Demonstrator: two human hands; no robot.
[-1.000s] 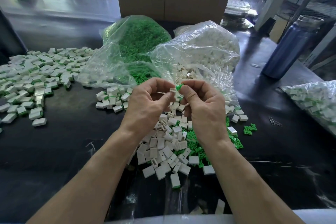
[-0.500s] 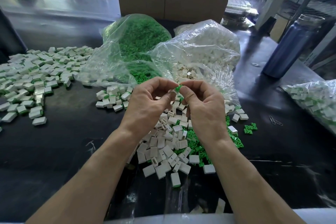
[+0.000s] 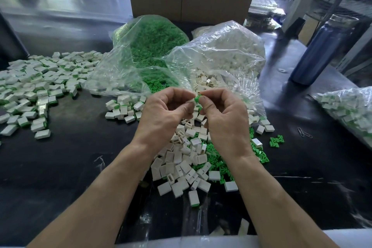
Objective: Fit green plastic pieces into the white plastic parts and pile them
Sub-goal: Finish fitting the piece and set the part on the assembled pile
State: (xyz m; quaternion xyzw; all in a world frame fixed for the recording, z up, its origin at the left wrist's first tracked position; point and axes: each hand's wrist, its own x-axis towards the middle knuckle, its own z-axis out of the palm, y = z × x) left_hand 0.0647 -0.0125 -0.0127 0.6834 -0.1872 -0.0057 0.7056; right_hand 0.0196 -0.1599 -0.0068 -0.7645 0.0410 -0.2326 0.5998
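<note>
Fingertips [image 3: 203, 100] of right hand [image 3: 225, 119] pinching green piece [image 3: 197, 99], left hand [image 3: 165, 115] pinching white part [image 3: 190, 101], mid-frame. Light, rigid, likely slippery; best gripped by flat sides.

Two bags [image 3: 181, 54] lie behind the loose pile [image 3: 187, 159], the finished heap [image 3: 40, 86] left, the bottle [image 3: 320, 50] right.

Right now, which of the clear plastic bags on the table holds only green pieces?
The bag at the back left, behind the hands. It is packed with green pieces, while the bag beside it holds white parts and the bag at the far right holds white-and-green ones.
</note>
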